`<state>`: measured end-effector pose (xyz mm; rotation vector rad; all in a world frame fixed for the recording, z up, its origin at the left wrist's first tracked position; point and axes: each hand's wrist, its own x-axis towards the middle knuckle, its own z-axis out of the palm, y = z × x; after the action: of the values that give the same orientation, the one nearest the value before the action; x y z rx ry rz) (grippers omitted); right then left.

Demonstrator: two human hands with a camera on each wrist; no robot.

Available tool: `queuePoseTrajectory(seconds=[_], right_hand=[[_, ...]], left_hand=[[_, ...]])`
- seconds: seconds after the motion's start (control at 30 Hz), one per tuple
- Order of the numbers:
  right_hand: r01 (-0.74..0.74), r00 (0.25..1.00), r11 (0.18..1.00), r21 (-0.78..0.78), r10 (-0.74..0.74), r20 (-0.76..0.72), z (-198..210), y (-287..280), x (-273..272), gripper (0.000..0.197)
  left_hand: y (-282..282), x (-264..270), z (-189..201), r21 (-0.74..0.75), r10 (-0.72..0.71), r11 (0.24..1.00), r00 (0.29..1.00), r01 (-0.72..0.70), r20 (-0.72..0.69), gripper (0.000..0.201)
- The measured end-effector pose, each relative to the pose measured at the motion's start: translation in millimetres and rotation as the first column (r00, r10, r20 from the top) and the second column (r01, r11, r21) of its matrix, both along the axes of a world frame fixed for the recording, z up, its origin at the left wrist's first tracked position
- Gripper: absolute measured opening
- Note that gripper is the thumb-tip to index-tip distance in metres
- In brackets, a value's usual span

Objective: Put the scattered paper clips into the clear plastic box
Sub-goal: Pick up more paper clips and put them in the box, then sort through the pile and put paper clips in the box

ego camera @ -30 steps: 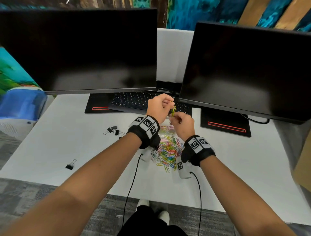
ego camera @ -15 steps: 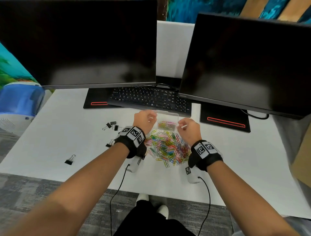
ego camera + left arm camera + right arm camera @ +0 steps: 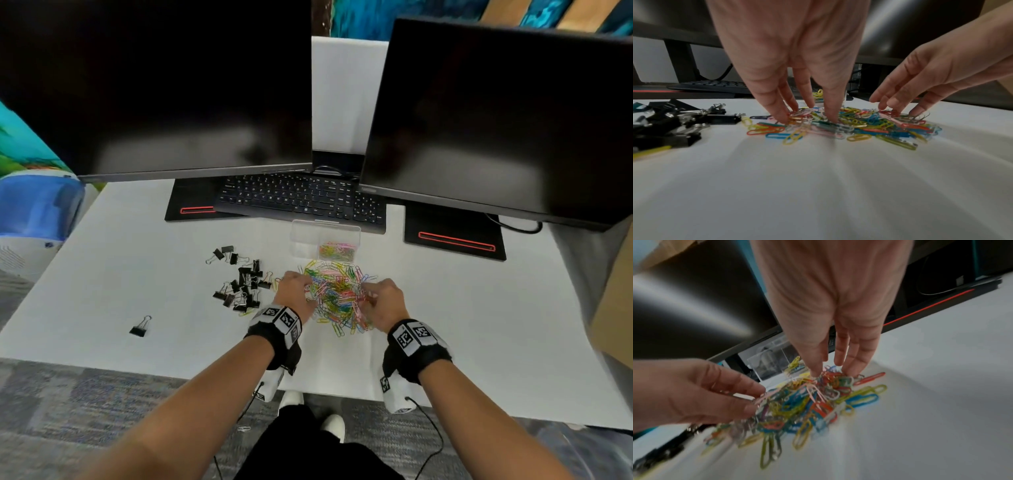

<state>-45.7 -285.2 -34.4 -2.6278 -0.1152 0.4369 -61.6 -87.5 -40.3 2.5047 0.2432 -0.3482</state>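
- No brand or writing can be read: the keyboard point(image 3: 301, 198) legends are blurred, and the wristbands carry only black-and-white square marker patterns.
- Left hand point(image 3: 295, 294): fingers straight and spread, tips pressing into the left side of the paper clips point(image 3: 337, 296), nothing pinched.
- Right hand point(image 3: 383, 301): fingers extended, tips touching the pile's right edge; whether any clip is pinched I cannot tell, as that view is smeared.
- The pile lies on the white table point(image 3: 120, 281), just near of the clear plastic box point(image 3: 325, 240).
- The box's right compartment holds some clips; its walls are faint.
- Binder clips point(image 3: 241, 281) lie left of the pile.
- Both monitors are cut off at the frame's top.
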Motion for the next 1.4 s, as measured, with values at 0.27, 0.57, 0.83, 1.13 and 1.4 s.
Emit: queuePoseTrajectory(seconds=[0.27, 0.57, 0.83, 1.13, 1.4], right_hand=[[0.158, 0.983, 0.985, -0.071, -0.164, -0.087, 1.1, -17.7, -12.4, 0.058], [0.146, 0.989, 0.988, 0.054, -0.146, 0.01, -4.2, -5.1, -17.6, 0.018], [0.196, 0.967, 0.952, 0.236, -0.227, 0.115, 36.3, 1.0, -3.0, 0.014], [0.146, 0.963, 0.912, 0.383, -0.22, 0.157, 67.7, 20.3, 9.0, 0.02], [0.061, 0.996, 0.997, 0.047, -0.058, -0.066, 7.6, -10.7, -18.4, 0.018]], left_hand=[[-15.2, -4.5, 1.1, -0.056, -0.008, 0.998, 0.995, 0.014, 0.103, 0.033], [-27.5, -13.6, 1.2, -0.099, -0.045, 0.994, 0.996, 0.053, 0.072, 0.032], [-39.8, 3.5, 14.0, -0.464, 0.29, 0.855, 0.955, -0.232, 0.057, 0.034], [-44.5, 24.0, 33.3, -0.76, 0.383, 0.255, 0.784, -0.598, -0.488, 0.046], [-33.8, 18.4, 25.3, -0.715, 0.436, 0.273, 0.745, -0.644, -0.504, 0.032]])
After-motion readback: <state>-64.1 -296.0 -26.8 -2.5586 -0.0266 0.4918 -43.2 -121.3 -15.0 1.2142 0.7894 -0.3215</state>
